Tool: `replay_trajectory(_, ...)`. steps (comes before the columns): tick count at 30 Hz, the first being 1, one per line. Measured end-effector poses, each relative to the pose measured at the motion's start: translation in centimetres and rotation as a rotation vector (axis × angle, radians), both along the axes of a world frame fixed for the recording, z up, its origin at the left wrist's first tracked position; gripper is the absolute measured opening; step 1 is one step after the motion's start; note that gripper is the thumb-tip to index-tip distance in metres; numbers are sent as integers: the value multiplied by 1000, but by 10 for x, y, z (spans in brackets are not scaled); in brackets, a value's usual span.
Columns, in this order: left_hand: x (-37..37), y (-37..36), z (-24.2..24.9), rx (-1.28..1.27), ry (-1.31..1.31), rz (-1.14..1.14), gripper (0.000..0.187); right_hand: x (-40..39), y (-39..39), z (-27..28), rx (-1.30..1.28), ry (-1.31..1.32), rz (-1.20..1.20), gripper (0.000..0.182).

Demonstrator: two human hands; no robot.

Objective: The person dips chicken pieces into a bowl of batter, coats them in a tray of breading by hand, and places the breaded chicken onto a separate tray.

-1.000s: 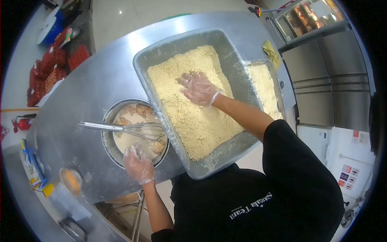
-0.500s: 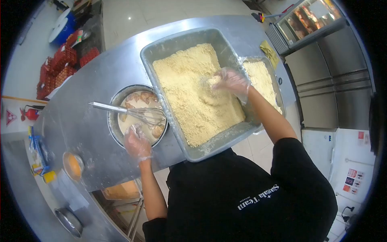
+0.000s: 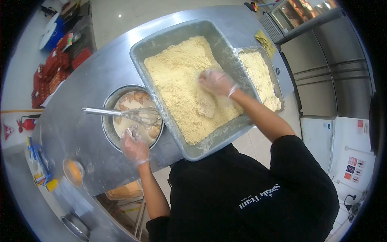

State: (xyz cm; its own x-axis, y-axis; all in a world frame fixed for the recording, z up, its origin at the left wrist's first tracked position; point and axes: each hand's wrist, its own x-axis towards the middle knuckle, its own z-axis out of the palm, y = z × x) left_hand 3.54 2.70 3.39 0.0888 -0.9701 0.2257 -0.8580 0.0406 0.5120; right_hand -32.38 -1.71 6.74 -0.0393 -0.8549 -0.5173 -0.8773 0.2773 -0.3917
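The flour-coated piece [image 3: 206, 108] lies toward the near edge of the tub [image 3: 222, 47], probably soft; grip its sides lightly. Right hand [image 3: 217, 82] bunched, contents unclear; left hand [image 3: 135, 147] loosely curled over the bowl [image 3: 109, 130].

We see an evenly bright room, with whitish glare spreading over the far edge of the steel table [image 3: 92, 97], a small bright reflection on the floor [image 3: 119, 24] and a warm glow inside the display cabinet [image 3: 300, 13]. The wide lens bends straight lines into curves and darkens the corners to black. We find the right hand [image 3: 217, 82] smeared by motion, while the black shirt [image 3: 242, 189] shows few folds.
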Motion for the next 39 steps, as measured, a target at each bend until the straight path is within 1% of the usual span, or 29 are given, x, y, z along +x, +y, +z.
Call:
replay_trajectory(3, 1, -1, 5, 16, -4, -17, 17, 41, 11, -47, -184, 20, 96, 49)
replay_trajectory(6, -2, -3, 11, 52, 46, -28, 17, 52, 29, -79, -429, 199, 169, 56)
replay_trajectory(7, -2, -3, 10, 73, 60, -29, 17, 48, 29, -88, -408, 206, 220, 57)
replay_trajectory(9, -5, -8, 6, 110, 73, -15, 18, 34, 24, -89, -383, 239, 308, 60)
replay_trajectory(10, -2, -3, 8, 133, 73, -11, 19, 35, 32, -95, -384, 246, 300, 60)
replay_trajectory(12, -1, -2, 4, 128, -25, 17, 19, 34, 27, -101, -438, 278, 301, 61)
replay_trajectory(13, 1, -1, 4, 120, -77, 38, 19, 32, 25, -100, -402, 269, 311, 60)
replay_trajectory(15, 1, -2, 8, 123, -43, 15, 19, 33, 11, -86, -341, 241, 322, 56)
replay_trajectory(18, 1, -2, 7, 115, 10, -5, 19, 13, -32, -68, -93, 51, 426, 49)
replay_trajectory(21, -2, -12, 5, 89, 8, -13, 19, 23, -19, -90, -648, 243, 294, 41)
replay_trajectory(22, -1, -4, 6, 93, -7, -11, 21, 22, -21, -95, -619, 287, 305, 41)
replay_trajectory(24, 6, 5, -4, 143, -42, 31, 20, 28, -20, -81, -559, 392, 289, 41)
replay_trajectory(25, 4, 1, -8, 135, -42, 66, 20, 25, -25, -77, -499, 350, 285, 44)
replay_trajectory(27, -1, 0, 7, 82, -12, 28, 20, 21, -32, -89, -379, 250, 270, 50)
replay_trajectory(29, 0, 1, 11, 66, -19, 16, 18, 3, -51, -125, -251, -617, -222, 63)
replay_trajectory(31, -1, 0, 5, 65, -48, 47, 16, 8, -69, -128, -90, -1014, -534, 75)
replay_trajectory(33, -4, 0, 11, 73, -25, 16, 15, 47, -84, -97, 17, -956, -694, 83)
replay_trajectory(34, -4, -2, 13, 74, -12, 11, 14, 64, -88, -63, 216, -989, -773, 94)
replay_trajectory(36, 4, 2, -3, -21, -32, 4, 14, 82, -107, -74, 197, -1101, -795, 95)
replay_trajectory(37, 6, 3, -11, -67, -37, -6, 14, 82, -109, -78, 182, -1076, -758, 93)
replay_trajectory(38, 5, 1, -10, -60, -55, 2, 14, 84, -111, -72, 167, -1050, -722, 92)
replay_trajectory(39, 4, 0, -8, -48, -70, 6, 15, 81, -108, -65, 153, -943, -640, 88)
